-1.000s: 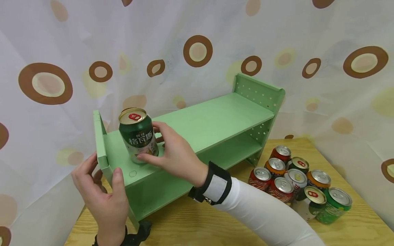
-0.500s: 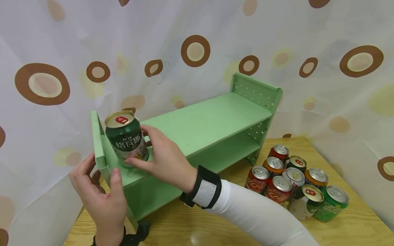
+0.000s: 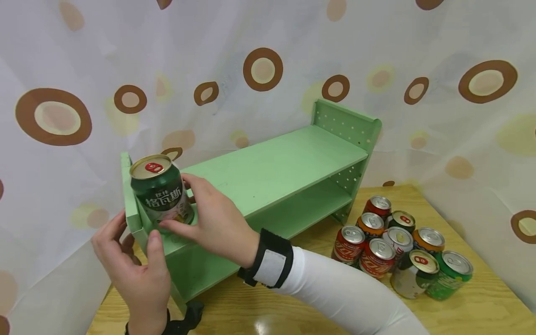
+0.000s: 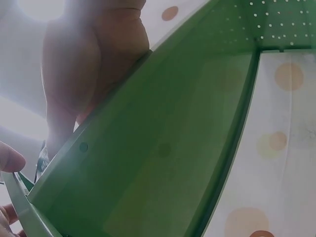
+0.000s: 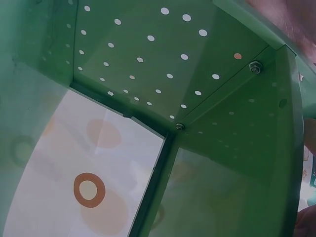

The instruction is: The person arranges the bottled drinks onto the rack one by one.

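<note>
The right hand (image 3: 219, 218) is gripping the green can (image 3: 157, 182) round its middle, surely the best hold on stiff, probably slick metal, and it's standing lid-up, long axis vertical, on or just above the shelf (image 3: 272, 167), beside the end panel (image 3: 131, 207) the left hand (image 3: 140, 279) is pinching.

There are ten drink cans (image 3: 157, 190): three red cans (image 3: 346, 249), two orange cans (image 3: 369, 228), three dark green cans (image 3: 408, 280), one white can (image 3: 399, 238) and one bright green can (image 3: 448, 279). Also visible are one left hand (image 3: 136, 265), one right hand (image 3: 217, 221), two black wrist straps (image 3: 268, 263), one green two-tier shelf (image 3: 276, 160) and one wooden table (image 3: 494, 302)
</note>
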A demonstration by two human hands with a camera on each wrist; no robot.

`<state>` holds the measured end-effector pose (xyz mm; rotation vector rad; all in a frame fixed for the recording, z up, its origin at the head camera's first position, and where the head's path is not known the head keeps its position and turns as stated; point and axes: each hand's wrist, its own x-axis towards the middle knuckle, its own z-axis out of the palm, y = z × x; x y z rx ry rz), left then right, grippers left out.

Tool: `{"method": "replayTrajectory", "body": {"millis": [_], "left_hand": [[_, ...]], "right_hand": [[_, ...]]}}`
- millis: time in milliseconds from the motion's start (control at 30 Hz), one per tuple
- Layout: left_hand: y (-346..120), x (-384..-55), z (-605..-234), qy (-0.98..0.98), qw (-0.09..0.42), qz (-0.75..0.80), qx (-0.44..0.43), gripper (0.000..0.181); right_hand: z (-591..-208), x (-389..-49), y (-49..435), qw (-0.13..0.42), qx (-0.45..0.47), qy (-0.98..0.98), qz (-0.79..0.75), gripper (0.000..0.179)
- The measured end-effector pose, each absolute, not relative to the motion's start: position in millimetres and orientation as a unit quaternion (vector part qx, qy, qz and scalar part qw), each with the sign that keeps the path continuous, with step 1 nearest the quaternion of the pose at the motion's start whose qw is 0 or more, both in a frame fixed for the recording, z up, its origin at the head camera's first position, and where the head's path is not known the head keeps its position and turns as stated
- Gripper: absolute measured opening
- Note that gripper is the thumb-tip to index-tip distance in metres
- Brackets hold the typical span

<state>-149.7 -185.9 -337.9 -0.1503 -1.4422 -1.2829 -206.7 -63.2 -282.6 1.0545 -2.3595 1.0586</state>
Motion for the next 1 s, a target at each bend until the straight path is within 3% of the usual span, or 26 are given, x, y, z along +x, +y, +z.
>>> {"method": "replayTrajectory", "body": {"millis": [600,800,1000], "left_hand": [[-185.8,-149.2,-339.6,-0.614,0.562,-0.551,-0.062,0.051],[-185.8,-148.8,-340.2,-0.617,0.558,-0.552,-0.059,0.052],[-185.6,-149.1,-339.4,-0.612,0.557,-0.558,-0.059,0.052]], "right_hand": [[-280.4,-202.2,-48.2,0.159,0.355,-0.855,0.343,0.092],[-278.9,-206.5,-24.4,0.165,0.339,-0.847,0.374,0.084],[-280.3,-213.6,3.0,0.207,0.327,-0.829,0.404,0.067]]}}
